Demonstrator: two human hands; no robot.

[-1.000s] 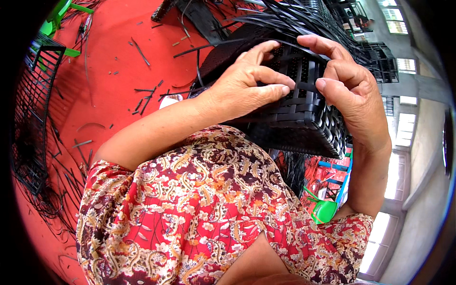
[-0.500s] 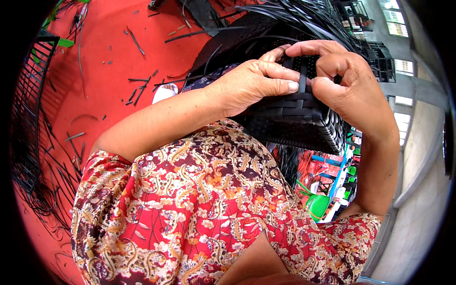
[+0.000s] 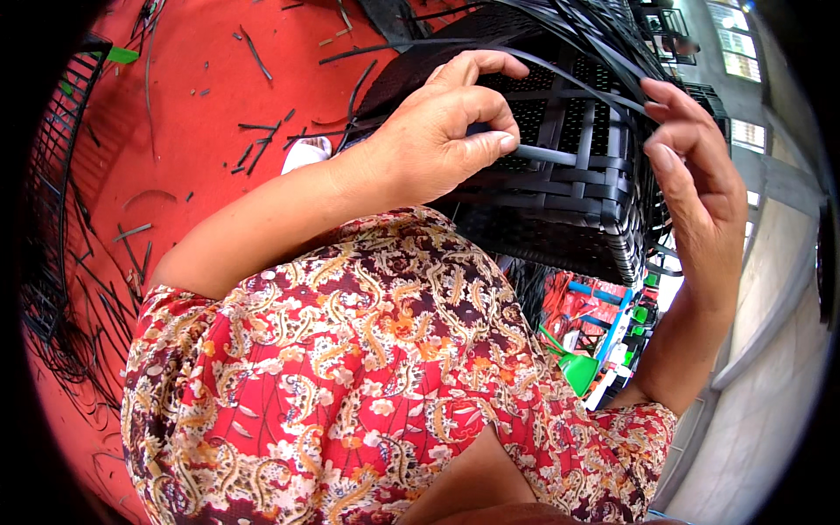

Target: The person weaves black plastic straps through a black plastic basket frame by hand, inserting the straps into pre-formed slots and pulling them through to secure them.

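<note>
Woven frame (image 3: pixel 569 190), black, sits between the hands. The left hand (image 3: pixel 442 136) pinches a strip (image 3: pixel 551 156) between thumb and curled forefinger. The right hand (image 3: pixel 704 179), fingers bent, is just beside the frame; whether it grips anything, I cannot tell. Beyond both hangs a bundle of strips (image 3: pixel 604 39). Left of the left hand, scraps (image 3: pixel 255 156) litter the red floor (image 3: pixel 206 122).
</note>
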